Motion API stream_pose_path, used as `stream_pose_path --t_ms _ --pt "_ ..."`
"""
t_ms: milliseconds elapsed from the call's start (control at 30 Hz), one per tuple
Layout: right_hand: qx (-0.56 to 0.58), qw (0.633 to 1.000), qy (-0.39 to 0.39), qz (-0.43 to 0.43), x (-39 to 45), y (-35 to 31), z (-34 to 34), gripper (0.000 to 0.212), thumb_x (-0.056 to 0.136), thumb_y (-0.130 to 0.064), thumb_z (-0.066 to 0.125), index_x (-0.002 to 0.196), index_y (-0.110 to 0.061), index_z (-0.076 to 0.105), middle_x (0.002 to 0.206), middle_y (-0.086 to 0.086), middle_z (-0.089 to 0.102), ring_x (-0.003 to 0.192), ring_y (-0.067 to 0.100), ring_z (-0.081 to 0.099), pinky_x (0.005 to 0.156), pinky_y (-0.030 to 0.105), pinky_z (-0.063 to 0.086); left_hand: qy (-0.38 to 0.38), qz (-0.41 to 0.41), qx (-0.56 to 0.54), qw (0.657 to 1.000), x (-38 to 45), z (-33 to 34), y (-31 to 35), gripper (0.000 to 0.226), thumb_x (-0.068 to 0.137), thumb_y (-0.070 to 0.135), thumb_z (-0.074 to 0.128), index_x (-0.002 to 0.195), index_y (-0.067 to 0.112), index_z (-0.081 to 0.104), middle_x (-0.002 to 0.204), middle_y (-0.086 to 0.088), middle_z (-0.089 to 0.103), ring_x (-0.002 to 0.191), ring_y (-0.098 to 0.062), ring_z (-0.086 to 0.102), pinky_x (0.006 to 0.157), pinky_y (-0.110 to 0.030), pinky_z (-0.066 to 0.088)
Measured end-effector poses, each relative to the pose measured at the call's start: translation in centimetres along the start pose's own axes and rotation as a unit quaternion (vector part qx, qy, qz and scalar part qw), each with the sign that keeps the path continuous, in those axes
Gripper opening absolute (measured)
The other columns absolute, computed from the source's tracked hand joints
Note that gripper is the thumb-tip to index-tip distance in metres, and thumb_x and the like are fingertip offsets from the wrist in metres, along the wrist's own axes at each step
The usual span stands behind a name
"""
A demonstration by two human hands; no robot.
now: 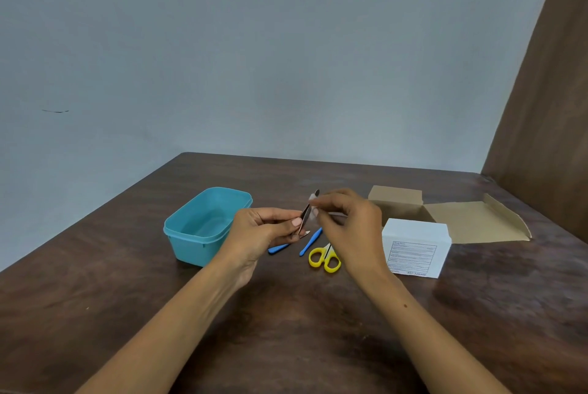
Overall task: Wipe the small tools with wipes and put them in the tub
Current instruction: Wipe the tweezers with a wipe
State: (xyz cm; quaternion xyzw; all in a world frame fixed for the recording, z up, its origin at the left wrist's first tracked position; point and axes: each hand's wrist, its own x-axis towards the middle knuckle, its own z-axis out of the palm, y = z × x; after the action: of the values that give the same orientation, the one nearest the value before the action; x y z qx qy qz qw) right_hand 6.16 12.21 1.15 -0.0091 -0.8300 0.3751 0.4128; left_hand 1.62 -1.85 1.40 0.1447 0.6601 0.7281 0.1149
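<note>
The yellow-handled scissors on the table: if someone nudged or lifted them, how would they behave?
The scissors lie flat on the table, so they would probably slide, not roll. They look small with plastic loops, so likely light. They seem stiff, though the blades might swing open if lifted by one loop.

Two bare forearms, no sleeves visible

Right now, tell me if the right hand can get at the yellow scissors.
Probably yes. The scissors lie uncovered on the table just beneath the right hand, but that hand pinches a wipe against the metal tool, so it isn't free.
</note>
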Motion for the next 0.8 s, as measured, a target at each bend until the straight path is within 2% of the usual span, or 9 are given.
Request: stream_pose_path --t_ms 133,233,333,400,533,667,800 --pt "-0.004 0.999 -0.042 -0.026 -0.3 -0.5 0.4 0.014 0.077 -0.004 0.071 0.085 -0.014 0.076 0.088 0.0 0.071 0.073 0.006 0.064 0.07 0.013 0.053 0.013 0.013 -0.003 1.0 -0.1 -0.2 0.0 0.019 0.079 -0.006 0.066 0.091 0.006 0.074 0.085 -0.01 0.076 0.078 -0.018 0.073 0.07 -0.023 0.059" --pt "-0.027 0.999 -0.003 -0.029 0.0 -0.1 0.1 0.015 0.078 -0.002 0.07 0.087 -0.013 0.076 0.091 0.0 0.069 0.074 0.004 0.062 0.069 0.007 0.05 0.011 0.02 0.021 1.0 -0.1 0.0 0.0 0.019 0.078 -0.006 0.068 0.091 0.007 0.075 0.084 -0.01 0.076 0.076 -0.017 0.073 0.07 -0.023 0.059" --pt "-0.008 0.999 0.031 -0.008 0.4 0.3 -0.2 0.016 0.08 0.001 0.068 0.089 -0.011 0.075 0.093 0.0 0.068 0.079 0.008 0.063 0.073 0.01 0.051 0.003 0.016 0.036 0.999 -0.1 0.2 -0.1 0.02 0.078 -0.004 0.068 0.091 0.01 0.075 0.083 -0.007 0.076 0.076 -0.016 0.073 0.069 -0.022 0.058" --pt "0.009 0.999 0.042 0.008 0.4 0.2 -0.2 0.017 0.08 0.001 0.068 0.09 -0.011 0.074 0.091 -0.003 0.066 0.078 0.006 0.062 0.073 0.007 0.049 0.001 0.014 0.035 0.999 -0.1 0.2 0.0 0.02 0.078 -0.004 0.068 0.091 0.01 0.075 0.082 -0.006 0.076 0.076 -0.015 0.073 0.069 -0.022 0.058" --pt "0.114 0.988 0.038 0.099 0.4 0.0 -0.4 0.019 0.08 -0.001 0.069 0.091 -0.016 0.072 0.089 -0.004 0.069 0.081 0.002 0.066 0.075 0.009 0.051 0.011 0.008 0.023 1.0 -0.1 0.3 0.2 0.021 0.079 -0.006 0.066 0.084 0.012 0.075 0.075 -0.002 0.076 0.069 -0.012 0.072 0.066 -0.021 0.058" --pt "0.209 0.959 -0.016 0.19 0.3 -0.5 -0.4 0.021 0.077 -0.004 0.073 0.081 -0.024 0.073 0.082 -0.009 0.072 0.081 0.005 0.069 0.072 0.016 0.054 0.02 0.02 0.011 1.0 -0.2 0.4 0.2 0.021 0.08 -0.007 0.064 0.084 0.011 0.074 0.071 -0.002 0.075 0.067 -0.011 0.072 0.063 -0.019 0.058" --pt "0.252 0.934 -0.072 0.243 -0.2 -0.9 -0.3 0.015 0.076 -0.002 0.072 0.083 -0.015 0.075 0.086 0.002 0.074 0.084 0.014 0.07 0.077 0.025 0.056 0.05 0.113 0.075 0.989 -0.2 0.2 -0.2 0.02 0.08 -0.003 0.067 0.088 0.013 0.075 0.078 -0.003 0.076 0.07 -0.012 0.072 0.063 -0.019 0.056"
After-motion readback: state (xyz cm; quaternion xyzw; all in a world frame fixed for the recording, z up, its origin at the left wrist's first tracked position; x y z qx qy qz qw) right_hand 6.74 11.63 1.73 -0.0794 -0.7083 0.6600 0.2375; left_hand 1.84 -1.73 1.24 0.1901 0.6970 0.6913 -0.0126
